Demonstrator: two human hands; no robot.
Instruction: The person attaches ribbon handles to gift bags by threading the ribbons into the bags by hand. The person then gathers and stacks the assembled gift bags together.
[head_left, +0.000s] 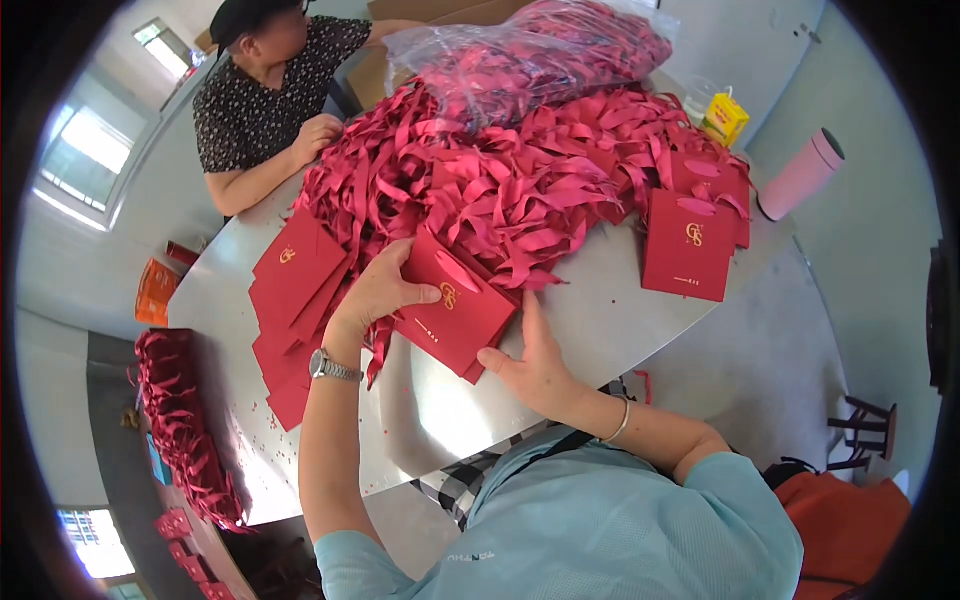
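Between my hands is a small stack of red paper gift bags (pixel 462 335) with gold print and a pink ribbon on the top one. My left hand (pixel 388 285) grips its left side, thumb across the front. At the right edge, my right hand (pixel 530 362) holds on with the thumb at the lower corner and fingers along the side. Just beyond lies a large heap of red ribbon-handled bags (pixel 480 190). More flat red bags (pixel 300 270) are fanned out to the left of my left arm. Another few red bags (pixel 687 245) lie at the right.
A clear plastic sack (pixel 540 55) full of red ribbons rests on the heap. Across the metal table (pixel 600 330) sits a person (pixel 270 110). A pink tumbler (pixel 802 175) and a yellow carton (pixel 725 120) stand at the right. Bundled ribboned bags (pixel 180 420) line the left side.
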